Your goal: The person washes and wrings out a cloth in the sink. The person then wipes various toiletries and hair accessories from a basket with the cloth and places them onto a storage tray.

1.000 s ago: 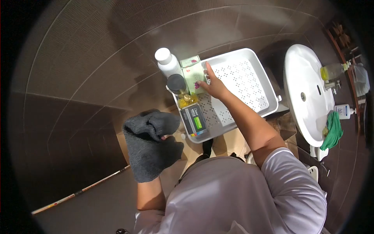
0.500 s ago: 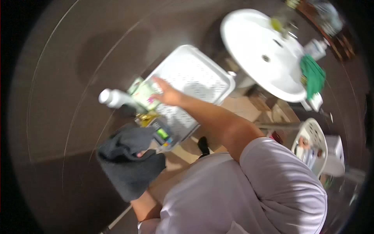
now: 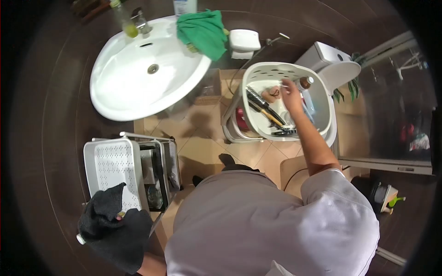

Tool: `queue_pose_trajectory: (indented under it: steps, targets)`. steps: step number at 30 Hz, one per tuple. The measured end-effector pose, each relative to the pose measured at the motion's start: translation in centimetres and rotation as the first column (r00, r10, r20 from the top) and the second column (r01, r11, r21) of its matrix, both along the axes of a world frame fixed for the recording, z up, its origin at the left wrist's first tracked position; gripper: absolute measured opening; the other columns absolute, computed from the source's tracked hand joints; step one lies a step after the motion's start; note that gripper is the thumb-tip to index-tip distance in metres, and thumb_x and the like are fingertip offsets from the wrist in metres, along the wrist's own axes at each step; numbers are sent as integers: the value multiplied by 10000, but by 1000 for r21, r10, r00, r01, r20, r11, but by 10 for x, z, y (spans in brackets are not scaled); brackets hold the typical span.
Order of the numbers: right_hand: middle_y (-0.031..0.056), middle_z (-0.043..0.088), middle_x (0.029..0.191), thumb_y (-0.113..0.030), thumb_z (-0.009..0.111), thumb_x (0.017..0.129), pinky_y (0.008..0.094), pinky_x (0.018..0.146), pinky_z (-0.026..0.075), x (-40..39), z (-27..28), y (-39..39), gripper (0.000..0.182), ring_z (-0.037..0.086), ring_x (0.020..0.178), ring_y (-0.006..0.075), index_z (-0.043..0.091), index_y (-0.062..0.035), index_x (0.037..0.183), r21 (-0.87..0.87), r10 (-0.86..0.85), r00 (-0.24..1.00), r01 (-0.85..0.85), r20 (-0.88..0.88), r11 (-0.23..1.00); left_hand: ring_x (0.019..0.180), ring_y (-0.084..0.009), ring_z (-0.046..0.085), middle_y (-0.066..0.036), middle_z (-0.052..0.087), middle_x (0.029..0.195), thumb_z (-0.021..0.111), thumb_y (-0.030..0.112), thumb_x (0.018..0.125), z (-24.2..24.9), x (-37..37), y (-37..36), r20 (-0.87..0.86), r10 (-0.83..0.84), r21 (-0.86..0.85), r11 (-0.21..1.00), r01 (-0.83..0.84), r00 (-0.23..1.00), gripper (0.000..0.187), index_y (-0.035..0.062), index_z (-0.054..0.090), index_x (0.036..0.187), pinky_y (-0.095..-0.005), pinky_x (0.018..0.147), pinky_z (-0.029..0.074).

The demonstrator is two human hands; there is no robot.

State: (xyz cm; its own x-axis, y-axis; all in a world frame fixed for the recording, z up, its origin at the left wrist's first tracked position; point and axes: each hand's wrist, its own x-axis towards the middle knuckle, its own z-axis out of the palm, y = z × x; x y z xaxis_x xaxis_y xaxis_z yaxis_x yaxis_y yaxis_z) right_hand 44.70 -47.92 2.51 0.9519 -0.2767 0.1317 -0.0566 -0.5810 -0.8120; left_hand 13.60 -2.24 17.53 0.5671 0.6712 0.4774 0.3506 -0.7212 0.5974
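Observation:
My left hand (image 3: 119, 217) is mostly hidden by a dark grey cloth (image 3: 122, 241), which it grips at the lower left; one fingertip shows. The cloth covers part of the white perforated top tray (image 3: 110, 161) of a trolley. A white cap (image 3: 81, 239) pokes out beside it. My right hand (image 3: 290, 95) reaches down into a white laundry basket (image 3: 328, 115), fingers extended, with nothing visible in them. Close to it are a brown bottle with a white cap (image 3: 305, 83) and a peach-coloured item (image 3: 270, 94). Hairbrushes (image 3: 264, 106) lie left of the hand.
A white sink (image 3: 124, 87) with a tap (image 3: 140, 20) stands at upper left, a green cloth (image 3: 202, 32) on its rim. Behind the basket is a toilet (image 3: 338, 73). A glass shower screen (image 3: 391, 110) stands at right. The trolley's lower shelves (image 3: 156, 175) hold several items.
My view has swung right. My right hand has left a pale green package at the trolley and is now inside the laundry basket. My left hand still holds the grey cloth.

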Motion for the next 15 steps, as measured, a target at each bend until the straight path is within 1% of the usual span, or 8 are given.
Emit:
queue_pose_trajectory:
  steps: [1, 2, 4, 8, 10, 11, 13, 15]
  targets:
    - [144, 601, 995, -105, 543, 788, 318, 723, 471, -2, -1, -26, 308, 612, 806, 226, 535, -50, 1091, -154, -64, 997, 58, -34, 986, 718, -277, 533, -81, 561, 727, 685, 142, 460, -2, 8, -6, -9, -28, -4, 1000, 28, 1000, 264, 82, 561, 685, -373, 709, 419]
    - [154, 589, 1037, -123, 547, 783, 346, 781, 456, -1, -3, -50, 326, 600, 884, 274, 528, -50, 1100, -290, -84, 975, 21, -206, 957, 717, -277, 532, -81, 561, 726, 685, 141, 461, -3, 16, -13, -18, -60, -11, 998, 60, 998, 263, 81, 560, 685, -373, 708, 419]
    - [175, 573, 1071, -144, 584, 769, 355, 821, 438, 2, -28, -75, 321, 573, 936, 279, 552, -59, 1077, -305, -95, 926, -23, -366, 952, 715, -278, 532, -82, 560, 724, 684, 141, 462, -5, 26, -25, -30, -106, -22, 994, 106, 994, 261, 81, 560, 683, -374, 707, 418]
    - [151, 530, 1161, -127, 579, 748, 359, 851, 425, 18, -66, -64, 366, 519, 1039, 284, 541, -86, 1109, -353, 22, 957, -128, -289, 927, 712, -278, 530, -83, 558, 720, 683, 140, 464, -8, 46, -50, -64, -173, -42, 984, 170, 983, 257, 80, 558, 681, -374, 705, 418]
    - [101, 458, 1263, -106, 580, 719, 351, 875, 413, 24, -69, -45, 444, 453, 1121, 287, 509, -114, 1157, -678, 143, 949, -302, -282, 670, 711, -279, 529, -84, 557, 718, 682, 140, 465, -9, 53, -60, -87, -187, -50, 982, 184, 978, 255, 79, 558, 680, -375, 704, 417]
    - [101, 458, 1263, -106, 580, 719, 351, 875, 413, 29, -71, -44, 444, 453, 1121, 287, 509, -114, 1157, -670, 153, 946, -311, -285, 674, 710, -279, 529, -84, 557, 717, 682, 139, 466, -10, 56, -65, -95, -192, -53, 981, 187, 977, 254, 79, 557, 679, -375, 703, 417]
    - [24, 457, 1254, -109, 632, 664, 355, 902, 405, 38, -78, -43, 539, 439, 1126, 285, 481, -205, 1172, -708, 199, 898, -432, -392, 559, 708, -279, 528, -85, 556, 716, 681, 139, 467, -11, 60, -74, -118, -203, -62, 978, 197, 972, 252, 78, 557, 678, -375, 702, 417]
    - [50, 468, 1233, -118, 610, 672, 369, 889, 401, 57, -82, -62, 518, 460, 1068, 292, 486, -169, 1172, -656, 294, 849, -527, -440, 540, 707, -279, 527, -86, 555, 714, 681, 138, 468, -11, 63, -80, -136, -214, -71, 976, 206, 967, 250, 77, 556, 676, -376, 701, 416]
